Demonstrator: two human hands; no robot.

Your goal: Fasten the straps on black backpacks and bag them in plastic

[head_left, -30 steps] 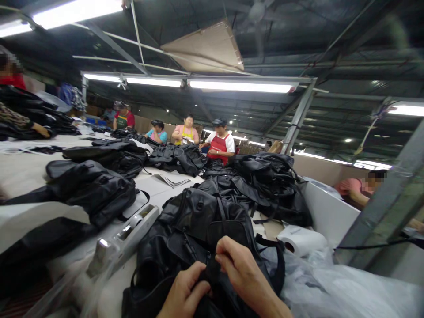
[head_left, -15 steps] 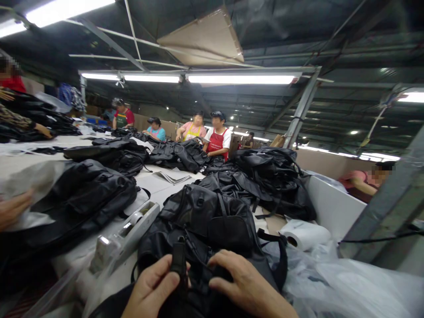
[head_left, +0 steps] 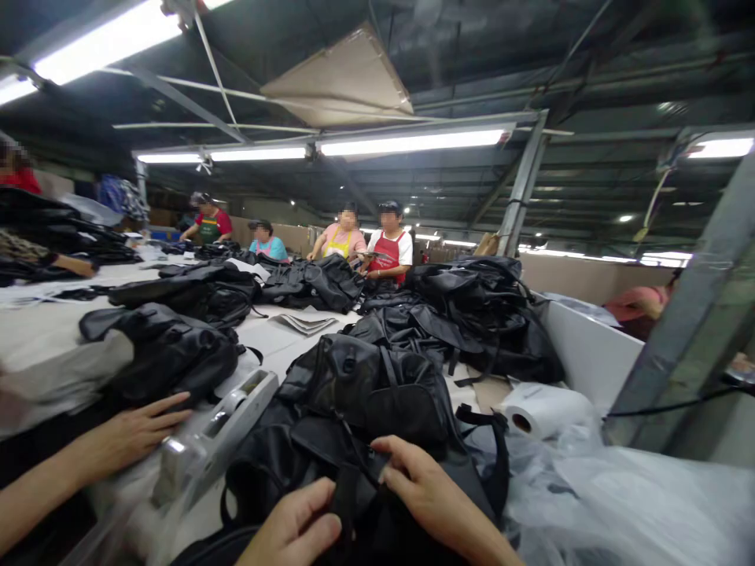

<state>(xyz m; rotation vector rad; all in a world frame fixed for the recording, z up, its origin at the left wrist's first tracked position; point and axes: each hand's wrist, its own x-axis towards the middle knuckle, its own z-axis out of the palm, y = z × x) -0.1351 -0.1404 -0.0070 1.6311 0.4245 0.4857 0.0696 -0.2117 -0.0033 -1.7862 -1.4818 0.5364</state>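
Note:
A black backpack (head_left: 406, 409) lies in front of me, its flap and straps facing up. My left hand (head_left: 298, 523) is closed round a black strap (head_left: 345, 503) at the near part of the bag. Thumb and forefinger of my right hand (head_left: 421, 491) are bent together over the bag, beside a thin strap (head_left: 354, 444). What lies between those fingertips is too dark to make out.
A co-worker's hand (head_left: 141, 432) rests at a black bag (head_left: 171, 354) on my left. Between us stands a tape dispenser (head_left: 236, 413). To the right are a white roll (head_left: 548, 409) and clear plastic (head_left: 654, 503). More backpacks (head_left: 472, 306) are piled behind; several people stand farther back.
My left hand has moved right and down with the strap, nearer my right hand. My right fingertips have drawn closer together. The co-worker's hand has come forward onto the left bag.

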